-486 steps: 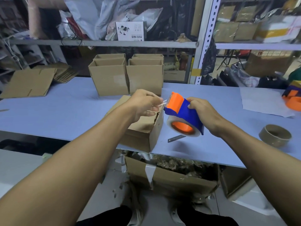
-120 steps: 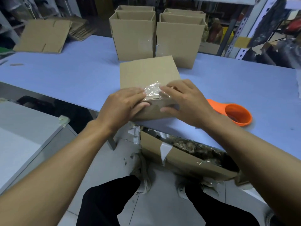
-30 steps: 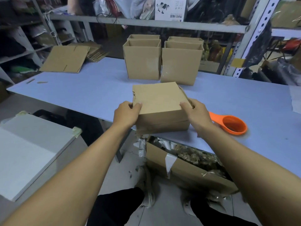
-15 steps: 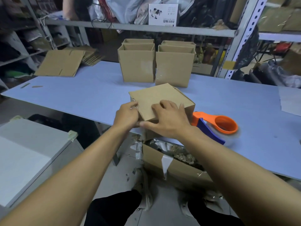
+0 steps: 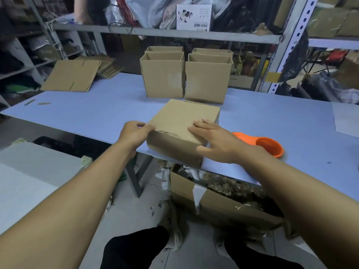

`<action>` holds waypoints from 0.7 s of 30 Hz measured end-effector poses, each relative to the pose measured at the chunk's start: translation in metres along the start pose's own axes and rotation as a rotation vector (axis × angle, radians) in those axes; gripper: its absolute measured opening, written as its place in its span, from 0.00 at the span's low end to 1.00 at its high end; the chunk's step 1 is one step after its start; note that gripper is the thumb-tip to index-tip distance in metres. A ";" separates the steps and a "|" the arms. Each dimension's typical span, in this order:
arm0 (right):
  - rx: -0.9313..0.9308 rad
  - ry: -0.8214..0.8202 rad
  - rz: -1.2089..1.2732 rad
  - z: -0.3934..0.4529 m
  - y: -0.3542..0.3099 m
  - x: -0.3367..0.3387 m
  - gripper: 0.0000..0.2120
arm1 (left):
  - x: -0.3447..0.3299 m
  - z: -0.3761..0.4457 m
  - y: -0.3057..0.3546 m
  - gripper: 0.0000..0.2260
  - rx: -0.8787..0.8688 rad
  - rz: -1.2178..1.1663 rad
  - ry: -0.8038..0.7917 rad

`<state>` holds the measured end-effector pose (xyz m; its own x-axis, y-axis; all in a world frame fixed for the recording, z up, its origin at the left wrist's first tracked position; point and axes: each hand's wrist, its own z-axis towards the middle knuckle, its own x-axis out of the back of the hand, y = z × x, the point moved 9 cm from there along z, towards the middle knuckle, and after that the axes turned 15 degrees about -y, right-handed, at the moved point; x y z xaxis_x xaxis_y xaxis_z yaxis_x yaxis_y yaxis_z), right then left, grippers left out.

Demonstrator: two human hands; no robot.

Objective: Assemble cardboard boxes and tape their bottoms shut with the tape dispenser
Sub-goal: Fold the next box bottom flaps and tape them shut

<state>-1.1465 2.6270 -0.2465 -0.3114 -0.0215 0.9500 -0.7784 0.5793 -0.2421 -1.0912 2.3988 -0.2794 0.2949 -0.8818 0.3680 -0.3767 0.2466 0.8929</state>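
Note:
A brown cardboard box (image 5: 178,121) lies on the blue table (image 5: 97,115) at its near edge, one plain face up. My left hand (image 5: 134,133) grips the box's near left corner, thumb on top. My right hand (image 5: 215,140) lies flat on the box's near right part with fingers straight and the thumb down its front side. The orange tape dispenser (image 5: 268,145) rests on the table just right of my right hand, partly hidden by my wrist.
Several upright open boxes (image 5: 165,78) stand in a block behind. Flat cardboard blanks (image 5: 71,75) lie at the far left. A white sheet (image 5: 345,121) is at the right edge. A scrap-filled carton (image 5: 219,200) sits on the floor under the table. Metal shelving (image 5: 174,33) rises behind.
The box has been turned and set lower on the table. My right hand slid toward its near right corner; my left hand stays on the left corner.

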 end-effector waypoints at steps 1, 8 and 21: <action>-0.018 0.004 -0.016 -0.004 0.005 0.002 0.29 | -0.005 -0.001 0.002 0.15 -0.032 0.000 -0.025; -0.155 0.171 0.074 -0.003 0.034 -0.001 0.27 | -0.052 -0.017 0.012 0.14 -0.104 -0.133 -0.188; 0.091 0.379 0.012 0.005 0.024 0.003 0.08 | -0.056 -0.039 0.002 0.25 -0.162 0.002 0.004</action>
<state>-1.1684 2.6369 -0.2502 -0.1103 0.2970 0.9485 -0.8263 0.5029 -0.2536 -1.0742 2.4647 -0.2886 0.2982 -0.8796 0.3706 -0.2306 0.3103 0.9222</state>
